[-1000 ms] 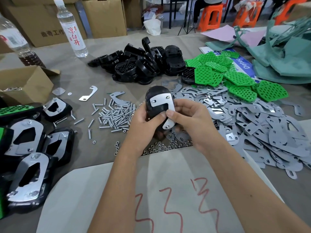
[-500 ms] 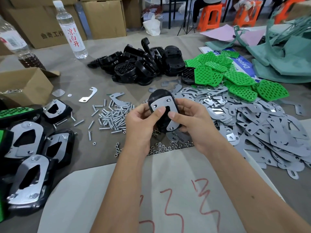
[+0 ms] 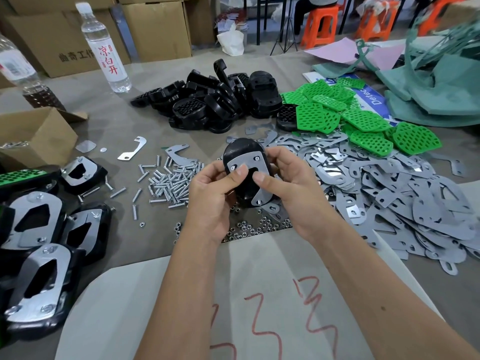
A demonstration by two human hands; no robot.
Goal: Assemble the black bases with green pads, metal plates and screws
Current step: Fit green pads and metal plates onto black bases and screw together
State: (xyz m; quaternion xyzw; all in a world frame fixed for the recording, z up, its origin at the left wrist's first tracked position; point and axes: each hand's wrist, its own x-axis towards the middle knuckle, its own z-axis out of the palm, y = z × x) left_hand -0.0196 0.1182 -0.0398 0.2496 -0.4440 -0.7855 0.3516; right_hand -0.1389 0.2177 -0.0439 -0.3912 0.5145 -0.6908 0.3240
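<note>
Both hands hold one black base (image 3: 241,152) above the table's middle. A metal plate (image 3: 255,165) lies on its upturned face, with screw ends showing through three of its holes. My left hand (image 3: 213,193) grips the base from the left, thumb pressing the plate. My right hand (image 3: 288,188) grips it from the right, thumb on the plate's lower arm. Loose screws (image 3: 171,183) lie to the left, nuts (image 3: 249,228) just below the hands. More black bases (image 3: 207,102) are piled behind, green pads (image 3: 363,118) at the back right, metal plates (image 3: 389,198) on the right.
Several assembled bases (image 3: 39,255) lie at the left edge beside a cardboard box (image 3: 33,136). Two water bottles (image 3: 104,48) stand at the back left. A white sheet with red marks (image 3: 259,307) covers the near table. Teal fabric (image 3: 428,87) is heaped at the far right.
The base has tilted and turned a little in my hands, so the plate's full face now shows. My thumbs shifted onto the plate's middle.
</note>
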